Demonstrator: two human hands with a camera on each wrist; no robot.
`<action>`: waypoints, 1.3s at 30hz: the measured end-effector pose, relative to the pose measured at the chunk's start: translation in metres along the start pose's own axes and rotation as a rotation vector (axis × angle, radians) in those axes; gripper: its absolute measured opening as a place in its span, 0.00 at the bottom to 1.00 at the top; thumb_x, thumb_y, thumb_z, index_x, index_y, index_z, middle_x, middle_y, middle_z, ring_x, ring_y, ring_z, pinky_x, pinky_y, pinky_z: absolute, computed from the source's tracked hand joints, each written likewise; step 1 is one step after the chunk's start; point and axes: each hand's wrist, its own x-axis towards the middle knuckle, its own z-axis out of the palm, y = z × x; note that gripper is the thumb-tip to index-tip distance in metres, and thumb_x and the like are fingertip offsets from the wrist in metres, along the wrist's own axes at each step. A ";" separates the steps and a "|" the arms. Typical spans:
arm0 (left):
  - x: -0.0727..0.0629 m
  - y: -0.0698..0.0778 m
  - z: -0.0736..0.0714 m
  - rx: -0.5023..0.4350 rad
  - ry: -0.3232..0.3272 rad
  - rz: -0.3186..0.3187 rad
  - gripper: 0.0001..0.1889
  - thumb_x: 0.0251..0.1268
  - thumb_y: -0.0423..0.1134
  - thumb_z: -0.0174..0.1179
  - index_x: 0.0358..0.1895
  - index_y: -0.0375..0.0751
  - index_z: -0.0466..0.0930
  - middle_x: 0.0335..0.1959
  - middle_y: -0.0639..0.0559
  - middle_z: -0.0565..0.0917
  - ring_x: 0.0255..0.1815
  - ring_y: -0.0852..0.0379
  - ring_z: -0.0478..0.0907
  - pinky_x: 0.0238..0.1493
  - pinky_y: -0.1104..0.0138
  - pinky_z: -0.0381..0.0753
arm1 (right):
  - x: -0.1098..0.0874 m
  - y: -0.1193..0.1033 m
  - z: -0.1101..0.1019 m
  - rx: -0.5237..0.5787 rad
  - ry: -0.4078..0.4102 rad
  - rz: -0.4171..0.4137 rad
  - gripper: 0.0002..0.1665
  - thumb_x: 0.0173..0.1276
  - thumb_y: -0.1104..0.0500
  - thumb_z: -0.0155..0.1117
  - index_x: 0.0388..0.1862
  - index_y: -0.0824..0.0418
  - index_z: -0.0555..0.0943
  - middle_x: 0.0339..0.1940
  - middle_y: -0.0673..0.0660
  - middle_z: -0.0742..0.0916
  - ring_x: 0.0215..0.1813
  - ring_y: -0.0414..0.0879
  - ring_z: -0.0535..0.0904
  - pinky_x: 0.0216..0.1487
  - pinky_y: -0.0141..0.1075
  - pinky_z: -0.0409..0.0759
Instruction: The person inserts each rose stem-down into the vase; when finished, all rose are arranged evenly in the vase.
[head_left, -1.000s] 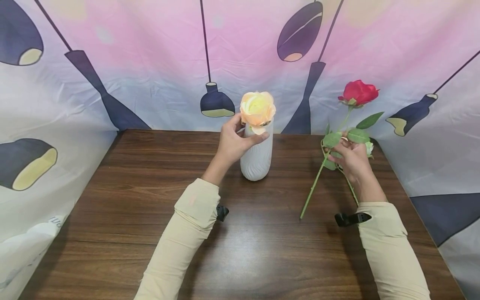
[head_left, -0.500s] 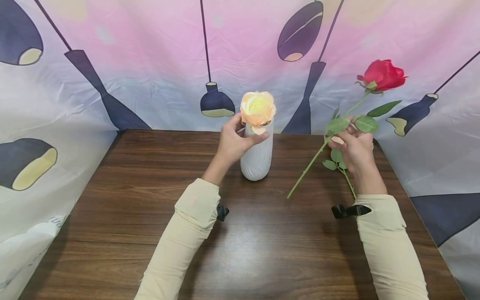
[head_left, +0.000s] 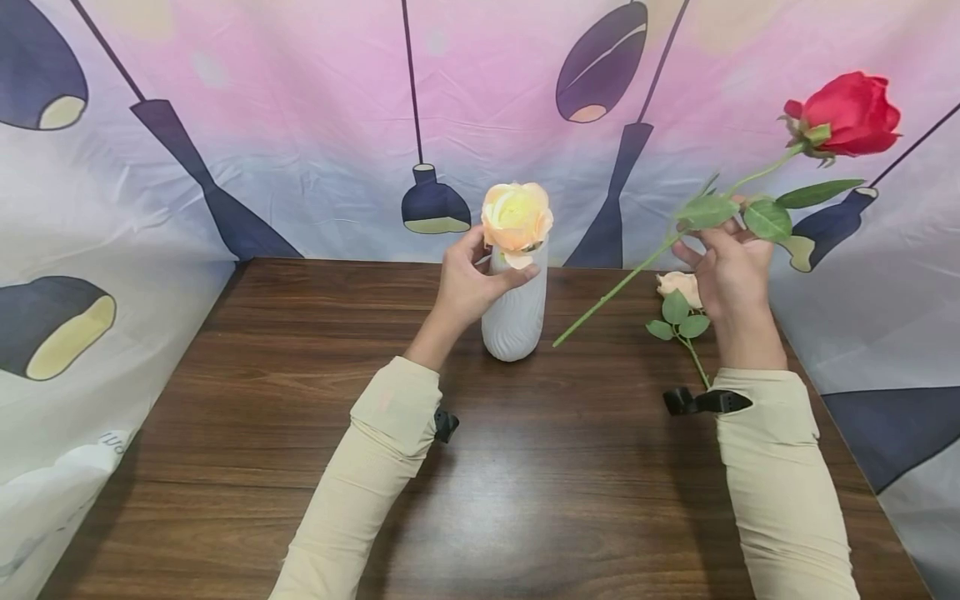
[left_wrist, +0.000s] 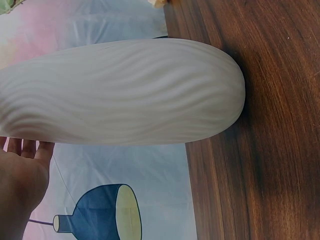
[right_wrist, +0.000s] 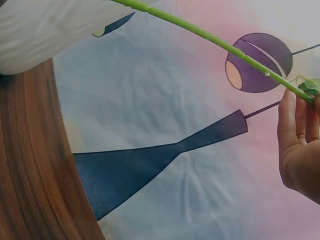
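A white rippled vase [head_left: 512, 317] stands upright on the table, with a peach rose [head_left: 517, 218] in its mouth. My left hand [head_left: 472, 287] grips the vase near the top, thumb in front and fingers behind. In the left wrist view the vase [left_wrist: 125, 92] fills the middle, with the left hand [left_wrist: 25, 175] at its upper part. My right hand [head_left: 731, 271] pinches the stem of a red rose [head_left: 847, 117], raised and tilted, bloom to the upper right. The bare stem end points down toward the vase. In the right wrist view the green stem [right_wrist: 200, 32] runs to my fingertips [right_wrist: 290, 100].
A second, paler peach rose [head_left: 678, 289] lies on the wooden table [head_left: 315, 333] below the right hand, its stem partly hidden by the forearm. A printed cloth [head_left: 322, 100] with lamp pictures hangs behind the table and down both sides.
The right hand has lifted the red rose up and to the right, tilting it so its stem end swings toward the vase. The pale rose beneath is uncovered. The left hand stays put.
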 end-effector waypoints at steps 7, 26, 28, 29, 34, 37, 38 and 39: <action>0.000 -0.001 -0.001 0.005 0.002 0.000 0.33 0.50 0.35 0.78 0.63 0.38 0.78 0.58 0.41 0.85 0.60 0.50 0.82 0.63 0.55 0.83 | 0.004 -0.004 0.003 0.134 0.082 -0.024 0.22 0.68 0.81 0.56 0.53 0.61 0.68 0.40 0.60 0.84 0.33 0.52 0.83 0.25 0.39 0.85; 0.000 0.001 -0.002 0.013 -0.005 0.001 0.33 0.50 0.36 0.78 0.63 0.39 0.78 0.58 0.41 0.85 0.60 0.50 0.82 0.63 0.56 0.83 | 0.023 -0.030 0.011 0.353 0.341 -0.084 0.23 0.68 0.78 0.56 0.53 0.56 0.69 0.36 0.61 0.84 0.31 0.53 0.81 0.25 0.40 0.81; 0.000 0.002 -0.002 0.015 -0.006 0.003 0.33 0.50 0.36 0.78 0.63 0.39 0.78 0.58 0.41 0.85 0.59 0.51 0.82 0.63 0.56 0.83 | 0.027 -0.034 0.014 0.377 0.342 -0.097 0.22 0.69 0.78 0.56 0.52 0.56 0.71 0.35 0.62 0.84 0.30 0.53 0.81 0.24 0.40 0.81; -0.001 0.002 -0.002 0.016 -0.006 0.003 0.33 0.50 0.37 0.78 0.63 0.39 0.78 0.58 0.41 0.85 0.59 0.51 0.82 0.63 0.56 0.83 | 0.028 -0.036 0.016 0.386 0.345 -0.101 0.21 0.69 0.78 0.56 0.51 0.56 0.71 0.35 0.62 0.84 0.30 0.53 0.81 0.23 0.40 0.81; -0.001 0.002 -0.002 0.021 -0.004 0.000 0.33 0.50 0.36 0.78 0.63 0.38 0.78 0.58 0.41 0.85 0.59 0.50 0.83 0.63 0.55 0.83 | 0.035 -0.042 0.025 0.411 0.341 -0.112 0.22 0.69 0.78 0.57 0.52 0.55 0.70 0.34 0.62 0.84 0.30 0.53 0.81 0.23 0.40 0.81; -0.001 0.003 -0.003 0.020 -0.003 0.000 0.33 0.50 0.35 0.78 0.63 0.38 0.78 0.58 0.41 0.85 0.59 0.49 0.83 0.63 0.55 0.83 | 0.037 -0.042 0.032 0.409 0.328 -0.111 0.25 0.66 0.79 0.59 0.52 0.55 0.70 0.34 0.62 0.84 0.30 0.54 0.82 0.24 0.40 0.82; -0.001 0.003 -0.002 0.020 -0.003 0.000 0.33 0.50 0.35 0.78 0.63 0.38 0.78 0.58 0.41 0.85 0.59 0.50 0.83 0.63 0.55 0.83 | 0.037 -0.042 0.034 0.404 0.319 -0.111 0.25 0.65 0.79 0.60 0.52 0.55 0.70 0.34 0.62 0.84 0.30 0.54 0.82 0.24 0.40 0.82; -0.001 0.003 -0.002 0.019 -0.003 0.000 0.33 0.50 0.35 0.78 0.63 0.38 0.78 0.58 0.41 0.85 0.59 0.50 0.83 0.63 0.55 0.83 | 0.037 -0.041 0.036 0.398 0.306 -0.113 0.26 0.65 0.79 0.60 0.52 0.55 0.70 0.34 0.62 0.84 0.30 0.54 0.82 0.24 0.40 0.82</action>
